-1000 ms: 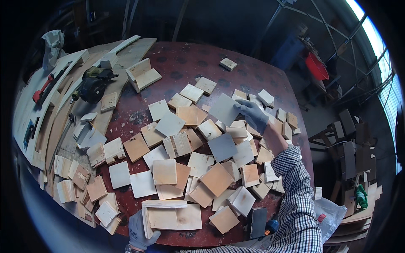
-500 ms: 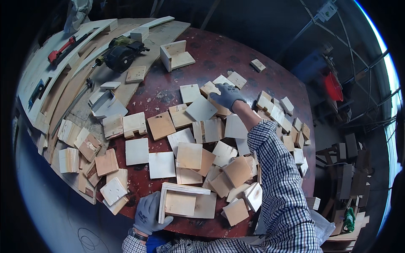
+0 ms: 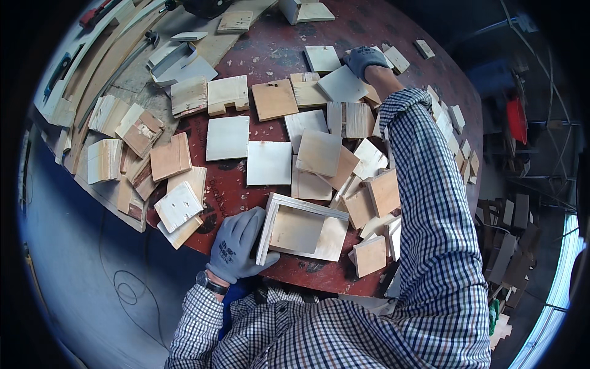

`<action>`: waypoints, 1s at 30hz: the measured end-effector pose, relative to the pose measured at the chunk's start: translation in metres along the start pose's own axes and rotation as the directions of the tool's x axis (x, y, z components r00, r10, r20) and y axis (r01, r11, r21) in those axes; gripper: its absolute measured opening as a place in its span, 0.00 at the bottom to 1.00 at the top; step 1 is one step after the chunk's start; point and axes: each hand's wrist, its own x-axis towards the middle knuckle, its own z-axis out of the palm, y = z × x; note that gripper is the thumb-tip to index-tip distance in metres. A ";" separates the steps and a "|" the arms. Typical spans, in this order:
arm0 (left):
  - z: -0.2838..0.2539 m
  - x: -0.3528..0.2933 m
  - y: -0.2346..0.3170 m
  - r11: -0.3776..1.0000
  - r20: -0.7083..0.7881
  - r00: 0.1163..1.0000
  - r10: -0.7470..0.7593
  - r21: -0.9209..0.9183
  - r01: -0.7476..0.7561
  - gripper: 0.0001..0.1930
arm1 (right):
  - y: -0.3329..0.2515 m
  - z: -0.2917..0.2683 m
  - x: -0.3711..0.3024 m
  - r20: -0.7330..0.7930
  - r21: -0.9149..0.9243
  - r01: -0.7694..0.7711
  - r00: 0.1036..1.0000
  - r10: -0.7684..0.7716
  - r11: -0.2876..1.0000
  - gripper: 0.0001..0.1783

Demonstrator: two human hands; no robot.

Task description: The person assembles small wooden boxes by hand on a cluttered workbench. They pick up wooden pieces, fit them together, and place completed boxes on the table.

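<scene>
My left hand (image 3: 239, 246), in a grey work glove, grips the left side of a wooden corner piece (image 3: 299, 229) at the table's near edge. Two upright boards meet at a corner on that piece, around a flat base, and my thumb presses its lower end. My right hand (image 3: 367, 60), gloved alike, is stretched far across the table, low over the wooden blocks. A pale square block (image 3: 342, 83) lies just on the near side of it. The right fingers point down and are mostly hidden behind the back of the hand.
Loose square wooden blocks (image 3: 268, 163) cover much of the dark red table (image 3: 276, 34), some stacked. More blocks (image 3: 458, 119) lie to the right of my right arm. A hammer (image 3: 123, 64) and long boards (image 3: 92, 86) are at the left. Dark offcuts (image 3: 513, 246) are piled beyond the right edge.
The view has tilted down and nearer, so the table appears higher. My right hand has its fingers turned down over the blocks where they stretched leftward before. My left hand keeps its grip.
</scene>
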 end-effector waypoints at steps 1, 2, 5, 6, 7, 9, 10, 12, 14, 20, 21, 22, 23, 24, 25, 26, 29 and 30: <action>0.001 -0.001 0.001 1.000 -0.012 1.000 0.002 -0.007 -0.002 0.49 | 0.005 -0.001 -0.003 0.011 0.014 -0.011 1.000 0.010 1.000 0.24; 0.002 0.003 0.001 1.000 -0.041 0.999 0.025 -0.009 -0.025 0.50 | 0.017 -0.008 -0.006 0.016 0.026 -0.031 0.999 0.031 0.999 0.23; -0.001 -0.003 0.003 1.000 -0.022 1.000 0.001 -0.008 -0.001 0.49 | 0.015 -0.018 -0.032 -0.238 0.271 -0.122 0.953 0.189 0.955 0.22; -0.002 -0.005 0.003 1.000 -0.024 1.000 -0.008 0.009 0.008 0.49 | 0.004 -0.038 -0.054 -0.326 0.274 -0.028 0.938 0.120 0.961 0.22; 0.000 0.002 0.003 1.000 -0.011 1.000 0.028 -0.006 -0.028 0.49 | 0.032 -0.024 -0.058 -0.343 0.433 -0.151 0.884 0.317 0.888 0.22; 0.000 -0.001 0.002 1.000 -0.019 1.000 0.004 0.008 -0.004 0.49 | 0.024 -0.025 -0.074 -0.489 0.601 -0.009 0.787 0.376 0.799 0.20; -0.002 -0.002 0.003 1.000 -0.031 0.999 -0.008 0.005 0.008 0.49 | 0.018 -0.029 -0.079 -0.543 0.683 0.081 0.720 0.431 0.726 0.19; -0.002 -0.003 0.003 1.000 -0.046 0.999 -0.021 -0.017 0.020 0.49 | 0.020 -0.026 -0.085 -0.554 0.809 0.253 0.632 0.542 0.531 0.19; 0.002 0.002 0.002 1.000 -0.055 0.998 0.013 -0.020 -0.014 0.49 | 0.036 -0.019 -0.106 -0.423 0.902 0.365 0.635 0.646 0.232 0.19; 0.006 -0.002 -0.005 1.000 -0.060 0.998 0.013 0.004 -0.013 0.49 | 0.031 -0.024 -0.180 -0.211 0.894 0.346 0.886 0.413 -0.285 0.19; 0.005 -0.002 -0.004 0.999 -0.077 0.997 0.030 0.027 -0.028 0.48 | 0.034 -0.019 -0.189 -0.206 0.914 0.321 0.895 0.395 -0.250 0.19; 0.005 -0.001 -0.004 1.000 -0.079 0.997 0.026 0.016 -0.024 0.48 | 0.034 -0.022 -0.204 -0.090 0.917 0.210 0.937 0.337 -0.340 0.18; 0.006 -0.001 -0.004 1.000 -0.082 0.996 0.021 0.006 -0.021 0.48 | 0.038 -0.013 -0.210 -0.014 0.955 0.109 0.945 0.325 -0.277 0.18; 0.006 -0.001 -0.004 1.000 -0.085 0.996 0.023 0.009 -0.023 0.48 | 0.043 0.000 -0.214 0.062 0.978 0.007 0.946 0.319 -0.211 0.18; 0.007 0.001 -0.002 0.999 -0.088 0.996 0.031 0.011 -0.030 0.48 | 0.053 0.016 -0.218 0.137 0.985 -0.095 0.937 0.322 -0.141 0.19; 0.012 0.006 0.002 0.998 -0.085 0.995 0.058 -0.003 -0.058 0.47 | 0.077 0.037 -0.221 0.204 0.942 -0.299 0.870 0.449 0.151 0.19; 0.005 -0.007 -0.007 0.999 -0.100 0.995 0.029 0.035 -0.026 0.47 | -0.006 0.007 -0.236 -0.439 0.453 -0.279 0.757 0.484 0.847 0.28; 0.007 -0.005 -0.006 0.999 -0.116 0.992 0.048 0.030 -0.045 0.47 | -0.016 -0.001 -0.243 -0.539 0.478 -0.001 0.789 0.294 0.878 0.32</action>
